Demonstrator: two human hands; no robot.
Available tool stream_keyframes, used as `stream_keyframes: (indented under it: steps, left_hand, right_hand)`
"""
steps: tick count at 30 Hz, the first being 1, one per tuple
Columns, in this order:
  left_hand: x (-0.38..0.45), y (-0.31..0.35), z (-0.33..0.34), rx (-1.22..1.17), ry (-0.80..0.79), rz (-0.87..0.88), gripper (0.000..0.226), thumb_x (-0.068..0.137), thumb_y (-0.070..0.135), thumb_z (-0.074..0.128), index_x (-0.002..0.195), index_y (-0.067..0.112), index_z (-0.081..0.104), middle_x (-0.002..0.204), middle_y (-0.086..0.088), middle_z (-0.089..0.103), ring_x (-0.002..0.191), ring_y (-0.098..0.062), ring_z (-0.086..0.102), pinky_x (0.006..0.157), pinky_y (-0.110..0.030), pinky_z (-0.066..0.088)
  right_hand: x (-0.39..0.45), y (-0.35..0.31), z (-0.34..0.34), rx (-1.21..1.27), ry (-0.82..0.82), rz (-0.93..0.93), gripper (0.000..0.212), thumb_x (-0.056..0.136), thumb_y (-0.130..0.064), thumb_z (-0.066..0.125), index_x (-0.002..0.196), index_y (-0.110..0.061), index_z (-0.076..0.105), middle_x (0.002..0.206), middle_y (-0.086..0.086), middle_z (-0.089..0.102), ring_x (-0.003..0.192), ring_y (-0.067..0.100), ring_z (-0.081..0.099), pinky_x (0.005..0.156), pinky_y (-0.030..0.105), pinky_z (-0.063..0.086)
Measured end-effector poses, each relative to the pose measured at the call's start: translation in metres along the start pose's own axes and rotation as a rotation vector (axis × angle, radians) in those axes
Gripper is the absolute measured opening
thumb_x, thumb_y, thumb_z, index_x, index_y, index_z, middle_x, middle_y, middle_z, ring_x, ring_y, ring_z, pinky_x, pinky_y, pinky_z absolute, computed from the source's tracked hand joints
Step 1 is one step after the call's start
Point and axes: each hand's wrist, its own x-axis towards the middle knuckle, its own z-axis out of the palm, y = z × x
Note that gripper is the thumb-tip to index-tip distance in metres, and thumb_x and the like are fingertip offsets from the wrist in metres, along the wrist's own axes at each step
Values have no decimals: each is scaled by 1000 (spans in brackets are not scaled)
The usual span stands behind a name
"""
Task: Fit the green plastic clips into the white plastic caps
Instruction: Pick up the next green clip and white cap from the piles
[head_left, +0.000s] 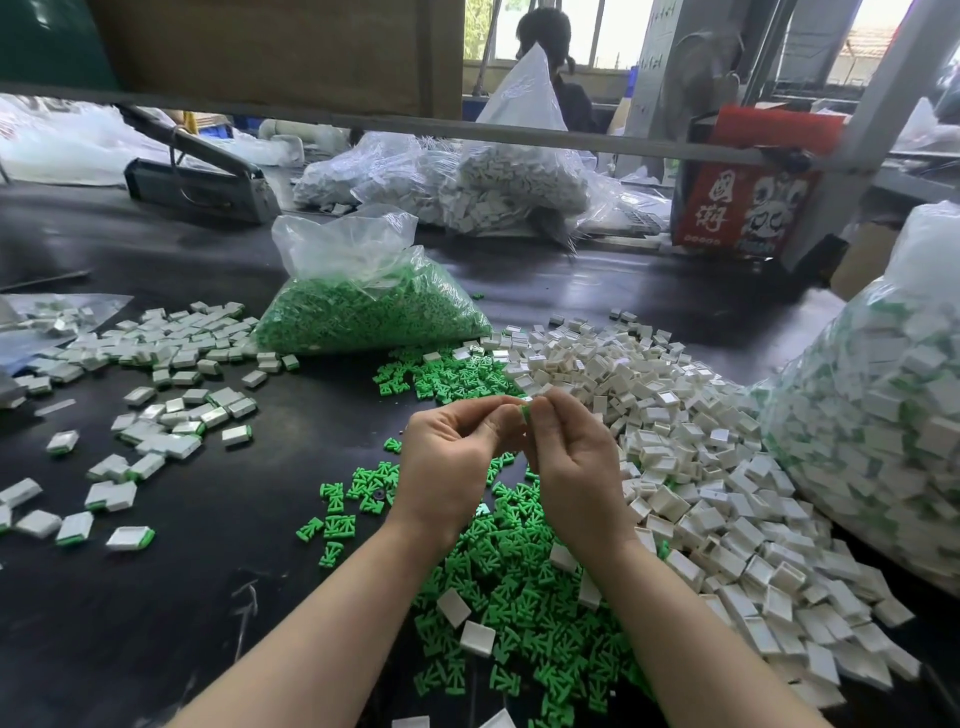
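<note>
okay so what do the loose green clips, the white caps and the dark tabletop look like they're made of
Loose green clips: moulded plastic by the look, matte, uniform bright colour, identical pronged shapes.
White rectangular caps: also plastic, smooth, slightly glossy, thin-walled hollow shells.
Dark tabletop: probably a rubbery or vinyl sheet, semi-gloss; it reflects window light and shows pale scuffs. Exact material unclear.

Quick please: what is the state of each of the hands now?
Left hand: fingers pinch the green clip and white cap.
Right hand: pinches the same piece from the other side.
</note>
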Motion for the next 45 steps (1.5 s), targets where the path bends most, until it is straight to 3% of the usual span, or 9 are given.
stream_keyframes:
  steps: [6,10,13,16,25,30,34,38,45]
  left_hand:
    - [-2,0,4,-61,21,-24,14,90,-1,63,89,7,75,86,-13,76,82,-25,75,72,-24,58]
    - [-2,1,5,-71,21,-30,15,90,0,64,87,9,75,84,-12,76,79,-22,75,70,-23,57]
    - [-1,1,4,-79,52,-53,14,87,4,67,82,13,77,80,-9,76,73,-17,73,67,-20,56]
    - [-1,2,3,-57,47,-50,12,86,5,68,84,13,76,79,-7,76,71,-15,72,66,-19,55]
    - [-2,6,3,18,26,15,17,88,5,67,84,18,78,80,-7,77,75,-16,73,70,-21,56]
    - [-2,8,2,27,6,35,23,89,5,67,80,21,80,82,-7,77,77,-17,74,71,-22,57]
    - [-1,7,0,39,21,36,22,88,3,67,80,20,79,83,-8,77,77,-18,73,71,-23,57]
    - [-1,9,-3,41,-23,50,29,88,1,66,76,23,80,82,-6,77,76,-19,74,68,-20,56]
    - [1,6,-4,149,-42,63,8,76,22,72,81,22,79,93,1,63,88,-9,66,77,-17,51]
  right_hand:
    - [-4,2,6,5,108,-10,27,99,-26,48,83,-8,59,74,5,64,70,29,62,66,53,54]
    - [-3,-4,8,54,102,13,28,101,-19,47,77,-10,57,67,-1,59,62,17,56,58,38,52]
    - [0,-10,3,152,195,52,33,102,-17,44,70,-6,46,59,3,41,52,10,37,46,24,32]
    - [5,-14,-6,162,243,64,35,102,-17,42,68,-7,42,59,7,35,51,12,31,44,24,25]
    - [4,-8,0,11,53,4,32,97,-30,47,66,-33,55,58,-16,51,55,3,43,53,29,39]
    - [3,-4,2,-39,64,-28,28,97,-31,48,70,-28,54,62,-15,52,61,10,47,58,50,47]
    - [4,-6,0,-68,11,-19,30,99,-26,48,70,-22,53,58,-15,48,56,5,41,52,33,36]
    - [5,-12,-8,217,-146,166,36,103,-17,45,69,-24,56,54,-11,41,48,5,35,47,17,31]
    - [8,-9,-20,528,-443,550,41,93,-51,46,80,-13,56,62,6,48,54,15,41,51,29,23]
